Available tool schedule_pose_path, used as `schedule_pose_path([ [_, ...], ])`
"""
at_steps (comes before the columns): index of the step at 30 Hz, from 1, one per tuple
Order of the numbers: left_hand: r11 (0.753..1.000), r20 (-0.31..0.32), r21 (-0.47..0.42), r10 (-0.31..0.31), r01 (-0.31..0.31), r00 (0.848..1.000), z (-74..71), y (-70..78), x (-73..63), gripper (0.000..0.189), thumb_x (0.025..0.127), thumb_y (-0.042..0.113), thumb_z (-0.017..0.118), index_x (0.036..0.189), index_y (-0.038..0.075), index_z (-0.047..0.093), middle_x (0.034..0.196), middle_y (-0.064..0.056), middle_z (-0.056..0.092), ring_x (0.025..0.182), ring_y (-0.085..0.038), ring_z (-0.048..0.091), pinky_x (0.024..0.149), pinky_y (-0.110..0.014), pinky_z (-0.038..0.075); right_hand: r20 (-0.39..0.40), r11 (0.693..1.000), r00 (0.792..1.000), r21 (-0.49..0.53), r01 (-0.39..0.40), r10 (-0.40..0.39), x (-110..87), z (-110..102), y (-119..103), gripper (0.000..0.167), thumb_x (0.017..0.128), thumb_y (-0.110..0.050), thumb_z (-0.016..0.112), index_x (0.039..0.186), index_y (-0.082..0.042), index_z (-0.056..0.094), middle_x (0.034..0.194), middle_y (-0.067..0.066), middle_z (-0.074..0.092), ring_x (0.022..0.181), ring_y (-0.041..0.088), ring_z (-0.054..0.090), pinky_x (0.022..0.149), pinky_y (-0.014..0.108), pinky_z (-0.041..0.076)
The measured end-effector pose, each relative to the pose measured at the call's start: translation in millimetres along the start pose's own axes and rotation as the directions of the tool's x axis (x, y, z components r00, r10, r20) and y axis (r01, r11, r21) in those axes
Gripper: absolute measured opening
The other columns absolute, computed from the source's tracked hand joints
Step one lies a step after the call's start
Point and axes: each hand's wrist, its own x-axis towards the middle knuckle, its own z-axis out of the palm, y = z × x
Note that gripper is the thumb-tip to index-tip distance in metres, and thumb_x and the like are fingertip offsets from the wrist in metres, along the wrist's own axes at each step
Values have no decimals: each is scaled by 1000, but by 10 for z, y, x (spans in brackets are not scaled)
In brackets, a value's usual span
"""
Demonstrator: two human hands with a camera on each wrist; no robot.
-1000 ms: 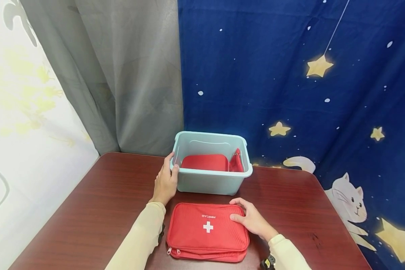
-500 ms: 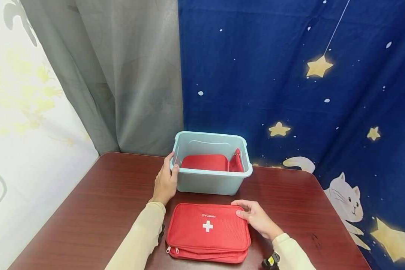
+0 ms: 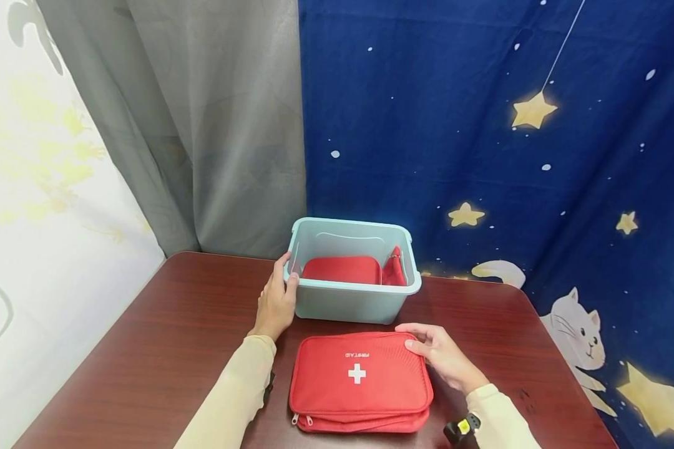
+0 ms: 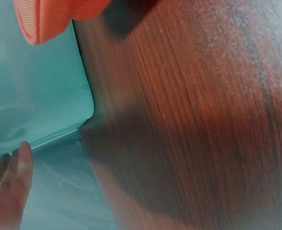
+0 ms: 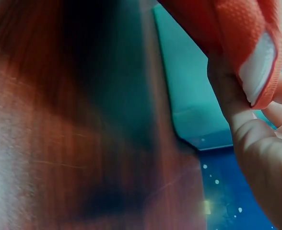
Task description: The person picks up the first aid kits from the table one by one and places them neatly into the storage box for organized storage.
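A red first aid pouch [image 3: 362, 390] with a white cross and two zip pulls at its near left corner is before me, on the near side of a pale blue bin [image 3: 348, 304]. My right hand [image 3: 440, 352] pinches the pouch's far right corner, thumb on top. In the right wrist view the gripped fabric [image 5: 241, 38] folds between thumb and fingers, with a white patch showing. My left hand [image 3: 275, 305] holds the bin's left rim, thumb on the near side. In the left wrist view, its fingers [image 4: 23, 167] lie against the bin wall [image 4: 40, 91].
Inside the bin are a red case [image 3: 342, 269] and a smaller red pouch [image 3: 393, 271] at its right end. All stand on a dark red wooden table [image 3: 191, 349]. Behind rise a grey curtain [image 3: 247, 137] and a blue starry curtain [image 3: 404, 125].
My right hand has shifted its grip to the pouch's far right corner and drawn the pouch rightward and slightly toward the bin. The left hand and the bin stay put.
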Motion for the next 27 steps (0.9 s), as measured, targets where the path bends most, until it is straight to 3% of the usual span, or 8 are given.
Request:
schedule_pose_path([
  [27,1000,-3,6,6,-6,1000,7,-25,0,50,105,39,39,154,36,29,146,-9,49,123,-31,54,96,-60,44,10,978,985,116,171,-173,-94,-243,-520,37,100,0,54,136,7,52,119,6,69,107,23,69,87,40,53],
])
